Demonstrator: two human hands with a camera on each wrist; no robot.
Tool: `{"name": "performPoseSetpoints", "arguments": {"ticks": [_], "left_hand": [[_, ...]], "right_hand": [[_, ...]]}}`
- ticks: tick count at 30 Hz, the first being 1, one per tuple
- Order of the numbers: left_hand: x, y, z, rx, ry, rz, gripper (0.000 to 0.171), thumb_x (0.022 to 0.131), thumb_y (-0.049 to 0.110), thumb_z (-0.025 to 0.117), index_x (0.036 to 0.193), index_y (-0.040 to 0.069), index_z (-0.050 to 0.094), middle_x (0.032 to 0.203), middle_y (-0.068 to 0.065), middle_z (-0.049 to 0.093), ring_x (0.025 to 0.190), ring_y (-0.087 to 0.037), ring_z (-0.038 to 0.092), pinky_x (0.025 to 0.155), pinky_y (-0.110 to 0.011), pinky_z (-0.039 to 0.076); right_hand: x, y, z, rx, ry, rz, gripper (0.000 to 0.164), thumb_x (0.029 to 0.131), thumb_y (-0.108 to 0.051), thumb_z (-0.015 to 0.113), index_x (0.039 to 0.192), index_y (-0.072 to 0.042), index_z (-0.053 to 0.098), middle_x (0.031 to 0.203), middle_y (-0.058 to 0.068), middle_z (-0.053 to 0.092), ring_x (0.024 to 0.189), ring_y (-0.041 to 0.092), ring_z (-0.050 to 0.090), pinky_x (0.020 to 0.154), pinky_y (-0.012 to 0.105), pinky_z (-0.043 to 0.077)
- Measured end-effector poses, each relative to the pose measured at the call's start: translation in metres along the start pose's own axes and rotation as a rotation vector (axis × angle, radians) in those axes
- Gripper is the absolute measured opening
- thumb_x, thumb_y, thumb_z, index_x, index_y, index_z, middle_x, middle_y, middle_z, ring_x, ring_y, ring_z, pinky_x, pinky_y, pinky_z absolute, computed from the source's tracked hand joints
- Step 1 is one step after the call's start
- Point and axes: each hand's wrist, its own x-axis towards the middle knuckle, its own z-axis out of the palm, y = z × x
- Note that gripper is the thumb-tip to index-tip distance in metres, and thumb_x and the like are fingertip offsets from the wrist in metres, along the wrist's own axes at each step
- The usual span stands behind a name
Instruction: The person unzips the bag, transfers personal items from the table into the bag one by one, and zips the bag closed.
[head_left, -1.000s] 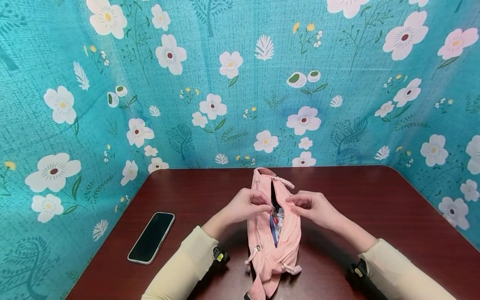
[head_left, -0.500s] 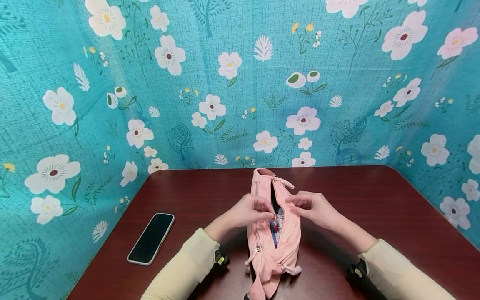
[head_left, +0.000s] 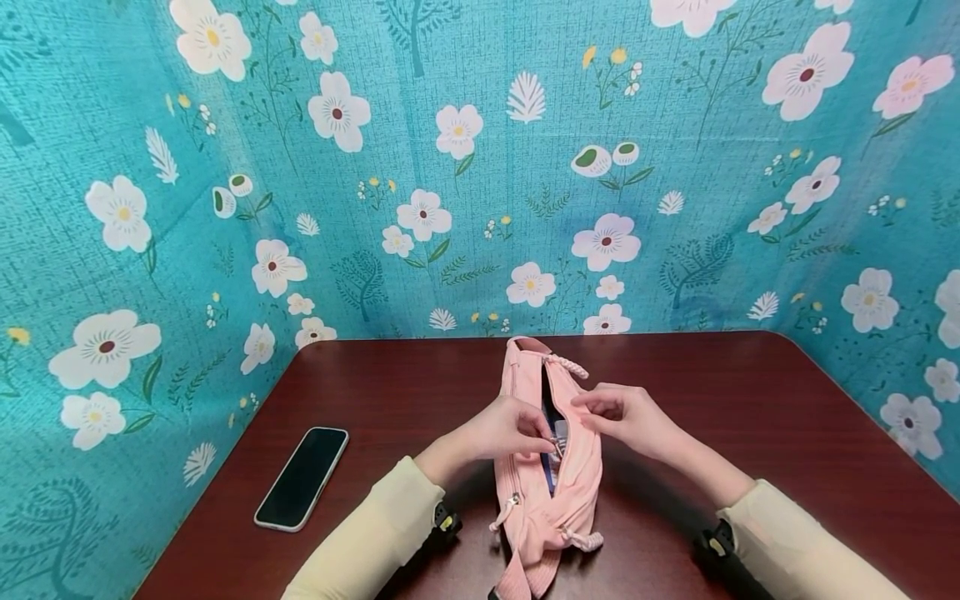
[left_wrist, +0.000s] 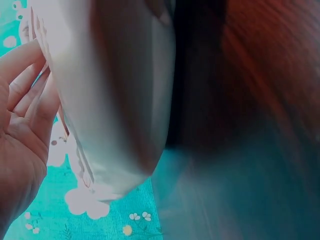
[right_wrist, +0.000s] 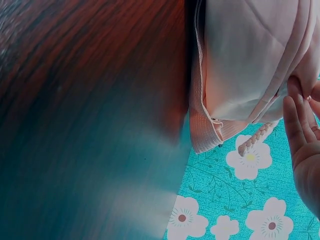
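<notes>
A pink fabric bag [head_left: 517, 467] lies lengthwise on the table with its middle zipper undone. At the opening, my left hand [head_left: 506, 429] pinches a small silvery thing [head_left: 558, 447], partly hidden by the fingertips; its kind cannot be made out. Clear and blue items show inside the slot. My right hand [head_left: 626, 417] pinches the fabric on the right edge of the opening and holds it aside. In the left wrist view, the left hand [left_wrist: 25, 130] reaches over the bag [left_wrist: 110, 110]. The right wrist view has the right hand's fingers [right_wrist: 297, 120] against the bag's fabric [right_wrist: 245, 60].
A phone [head_left: 302, 479] with a dark screen lies on the left of the dark red table [head_left: 397, 383]. Braided zipper pulls [head_left: 582, 538] and a strap [head_left: 517, 577] hang from the bag's near end. A teal floral curtain [head_left: 480, 208] stands behind and at both sides.
My left hand has moved slightly nearer along the opening and to the right, and the red piece seen near its fingertips is now out of sight. My right hand stays in place.
</notes>
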Motion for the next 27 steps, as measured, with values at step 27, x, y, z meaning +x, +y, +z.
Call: {"name": "performPoseSetpoints", "arguments": {"ticks": [27], "left_hand": [[-0.0031, 0.0009, 0.0, -0.009, -0.05, 0.049, 0.004, 0.083, 0.003, 0.075, 0.087, 0.002, 0.073, 0.074, 0.006, 0.068, 0.068, -0.005, 0.064, 0.065, -0.022, 0.053]], "right_hand": [[-0.0005, -0.0009, 0.0006, 0.017, 0.003, -0.02, 0.023, 0.081, 0.011, 0.071, 0.104, 0.009, 0.068, 0.079, 0.01, 0.064, 0.065, 0.016, 0.061, 0.057, 0.025, 0.049]]}}
